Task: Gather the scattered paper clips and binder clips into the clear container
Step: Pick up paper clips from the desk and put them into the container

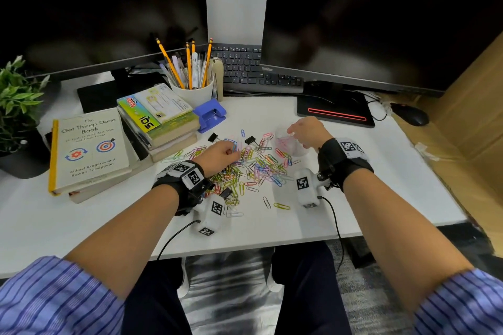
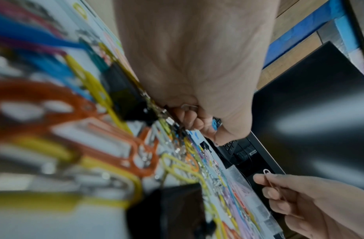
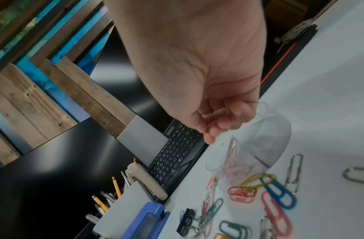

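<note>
Right hand (image 1: 306, 130) pinching a pale paper clip (image 3: 215, 112) above the clear container (image 1: 290, 144), just needs dropping, while left hand (image 1: 220, 153) curls onto more from the pile (image 1: 253, 168).

Glossy colour-coated paper clips (image 1: 255, 168), transparent smooth plastic container (image 3: 264, 142), matt white desk (image 1: 353, 198), glossy black monitors (image 1: 381, 13)

Around the clear plastic container (image 1: 292, 144), which shows pale pink clips inside, wire paper clips (image 1: 258, 168) lie in yellow, green, blue, pink, red, orange and white. Left of it sit black metal binder clips (image 1: 251, 140) and a blue plastic hole punch (image 1: 210, 114).
</note>
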